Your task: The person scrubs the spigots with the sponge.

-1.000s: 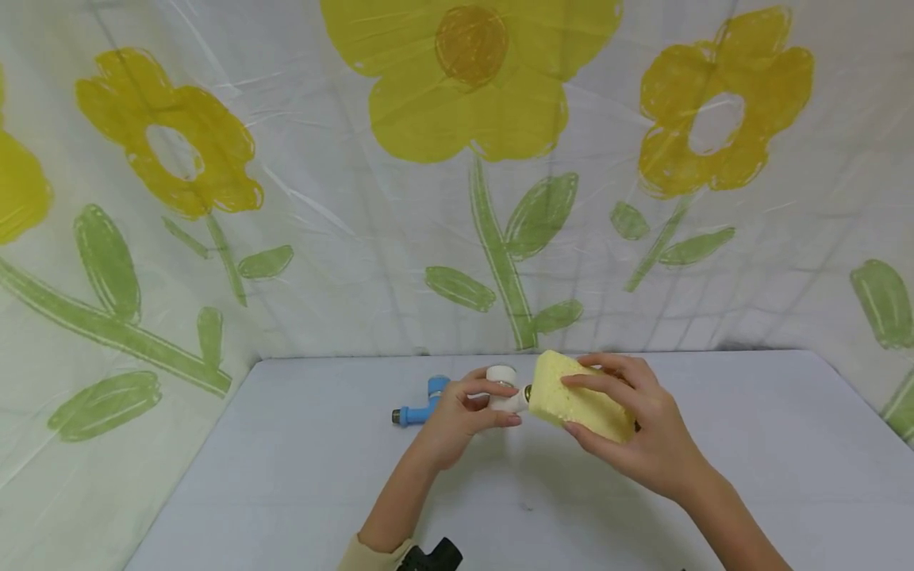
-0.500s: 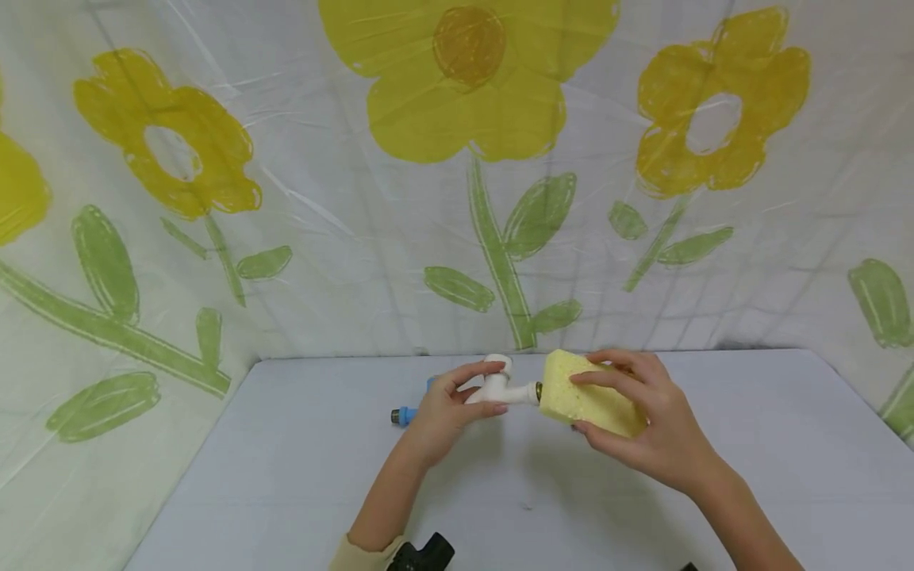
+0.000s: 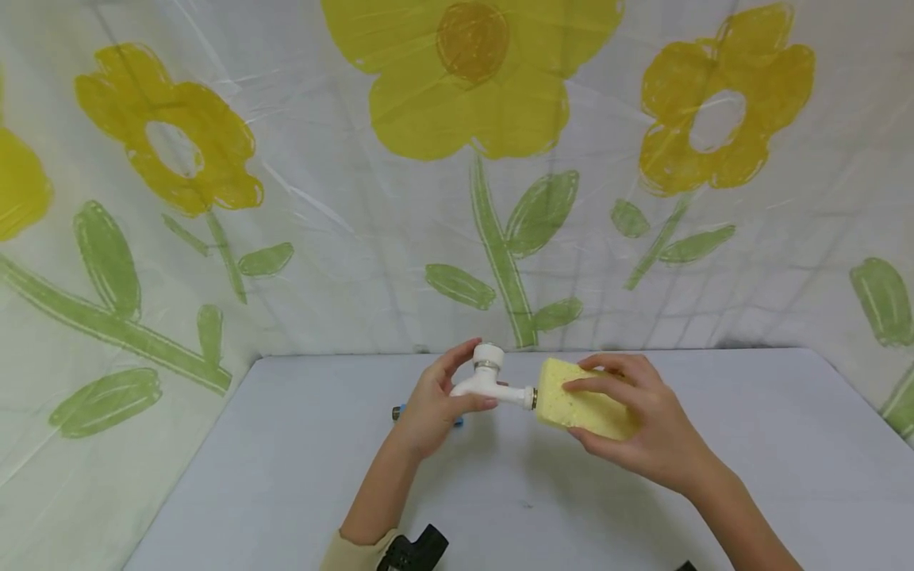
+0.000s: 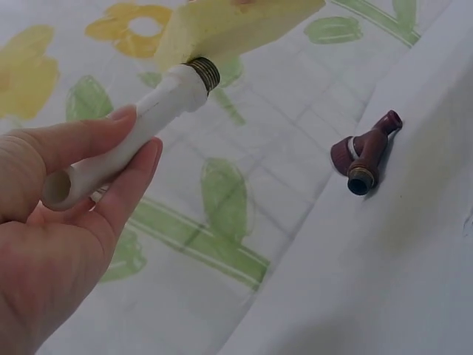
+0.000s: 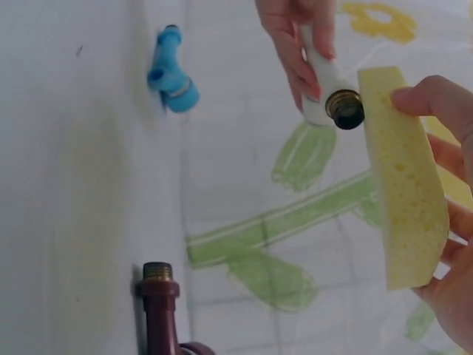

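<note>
My left hand (image 3: 432,408) grips a white plastic tap (image 3: 485,388) by its spout, fingers and thumb round it. The tap's round white handle points up, and its brass-threaded end (image 4: 205,72) faces right. Held between the fingers and thumb of my right hand (image 3: 653,428) is a pale yellow sponge (image 3: 581,400). One side of the sponge is at the threaded end; I cannot tell whether they touch. Both are raised above the table. A blue tap (image 5: 174,78) lies on the table, mostly hidden behind my left hand in the head view.
A dark red tap (image 4: 369,159) with a threaded end lies on the white table (image 3: 271,476); the right hand and sponge hide it in the head view. Behind the table's far edge hangs a flower-printed sheet (image 3: 343,262).
My left hand has shifted left and slightly up, and the white tap has turned so that more of it shows. The sponge stays near the threaded end; the blue tap is now more covered.
</note>
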`<state>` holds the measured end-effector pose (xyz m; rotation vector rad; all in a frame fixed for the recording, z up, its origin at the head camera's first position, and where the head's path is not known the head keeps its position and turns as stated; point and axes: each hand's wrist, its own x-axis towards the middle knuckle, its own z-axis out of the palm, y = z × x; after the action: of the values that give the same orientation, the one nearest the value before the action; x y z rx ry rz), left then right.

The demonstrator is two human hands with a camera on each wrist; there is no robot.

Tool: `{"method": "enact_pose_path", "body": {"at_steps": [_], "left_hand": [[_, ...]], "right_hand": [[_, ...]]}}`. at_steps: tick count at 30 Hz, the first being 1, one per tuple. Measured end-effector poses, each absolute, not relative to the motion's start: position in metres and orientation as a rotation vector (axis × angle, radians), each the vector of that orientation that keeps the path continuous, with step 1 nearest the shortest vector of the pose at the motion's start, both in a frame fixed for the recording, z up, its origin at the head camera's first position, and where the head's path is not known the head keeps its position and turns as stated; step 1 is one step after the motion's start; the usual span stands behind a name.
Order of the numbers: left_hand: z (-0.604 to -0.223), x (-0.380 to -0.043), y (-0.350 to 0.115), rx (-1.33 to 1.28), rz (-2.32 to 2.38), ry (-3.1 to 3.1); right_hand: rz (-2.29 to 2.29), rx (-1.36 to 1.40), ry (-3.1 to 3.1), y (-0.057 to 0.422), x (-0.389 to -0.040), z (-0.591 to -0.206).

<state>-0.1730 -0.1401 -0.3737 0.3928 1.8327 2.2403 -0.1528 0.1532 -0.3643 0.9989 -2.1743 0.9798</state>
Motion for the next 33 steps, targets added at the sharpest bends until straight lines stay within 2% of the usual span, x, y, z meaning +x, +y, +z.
{"method": "enact_pose_path", "body": {"at_steps": [26,33], "left_hand": [[-0.37,-0.166,-0.126,0.358,2.33,1.744],[-0.372,-0.165,-0.123,0.446,2.349,1.614]], "right_hand": [[0.959,0.966,-2.116,0.155,-0.153,-0.363],[0.993,0.97,-2.123,0.153,-0.153,-0.364]]}}
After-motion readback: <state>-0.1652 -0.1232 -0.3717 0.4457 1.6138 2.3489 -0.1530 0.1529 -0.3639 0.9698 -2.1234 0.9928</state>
